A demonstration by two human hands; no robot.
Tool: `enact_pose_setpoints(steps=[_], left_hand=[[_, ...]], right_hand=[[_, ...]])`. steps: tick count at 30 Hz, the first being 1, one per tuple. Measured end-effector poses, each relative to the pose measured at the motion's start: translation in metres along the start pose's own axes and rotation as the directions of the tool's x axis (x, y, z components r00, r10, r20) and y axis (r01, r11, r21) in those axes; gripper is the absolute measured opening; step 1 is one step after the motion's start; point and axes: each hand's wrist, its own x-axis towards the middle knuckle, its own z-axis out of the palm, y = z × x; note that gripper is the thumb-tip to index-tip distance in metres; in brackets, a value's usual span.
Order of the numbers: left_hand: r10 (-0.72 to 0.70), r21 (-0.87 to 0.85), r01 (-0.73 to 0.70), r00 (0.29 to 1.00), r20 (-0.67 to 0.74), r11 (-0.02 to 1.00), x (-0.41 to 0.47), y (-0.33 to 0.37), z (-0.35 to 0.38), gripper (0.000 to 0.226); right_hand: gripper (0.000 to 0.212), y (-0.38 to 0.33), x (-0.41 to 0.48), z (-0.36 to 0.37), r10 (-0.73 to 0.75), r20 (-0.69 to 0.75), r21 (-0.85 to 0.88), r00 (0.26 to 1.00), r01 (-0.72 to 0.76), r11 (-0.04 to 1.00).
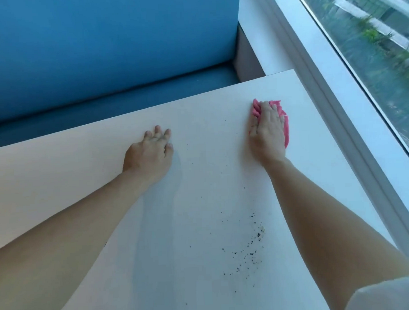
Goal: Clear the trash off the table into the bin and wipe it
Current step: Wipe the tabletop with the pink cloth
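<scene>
The right hand [268, 128] presses the pink cloth [286, 127] flat-fingered beyond the crumbs [252, 246] to wipe, while the open left hand [149, 155] steadies on the counter [58, 166].

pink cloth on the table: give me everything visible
The crumpled pink cloth looks like soft fabric, bunched in folds rather than spread flat. It lies on the white table near its far right corner, on the window side. The right hand presses flat on it, covering most of it; only its edges show.

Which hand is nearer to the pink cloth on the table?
Right. The right hand presses on the pink cloth; the left hand rests on the table, apart from it.
</scene>
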Motion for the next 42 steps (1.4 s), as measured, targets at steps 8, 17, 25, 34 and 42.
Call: enact_pose_setpoints(steps=[8, 17, 25, 34, 42], left_hand=[[-0.016, -0.092, 0.015, 1.0, -0.006, 0.996, 0.001, -0.007, -0.003, 0.057], [-0.127, -0.272, 0.119, 0.992, -0.014, 0.955, -0.003, -0.009, -0.007, 0.055], [-0.051, -0.349, 0.024, 0.996, -0.067, 0.937, -0.046, -0.006, 0.009, 0.05], [-0.04, -0.205, 0.055, 0.996, 0.081, 0.977, -0.075, -0.011, 0.009, 0.047], [-0.052, -0.07, 0.066, 0.982, 0.18, 0.995, -0.072, -0.007, -0.01, 0.048]], right_hand=[[0.041, -0.051, 0.002, 0.053, -0.447, 0.271, 0.023, 0.853, 0.458, 0.889], [0.04, -0.063, -0.052, 0.055, -0.755, 0.392, 0.225, 0.525, 0.742, 0.632], [0.033, -0.046, -0.133, 0.035, -0.81, 0.384, 0.364, 0.443, 0.734, 0.574], [0.034, -0.041, -0.193, -0.027, -0.473, 0.6, 0.518, 0.645, 0.137, 0.845], [0.038, -0.051, -0.105, -0.068, 0.165, 0.324, 0.931, 0.932, -0.344, 0.118]])
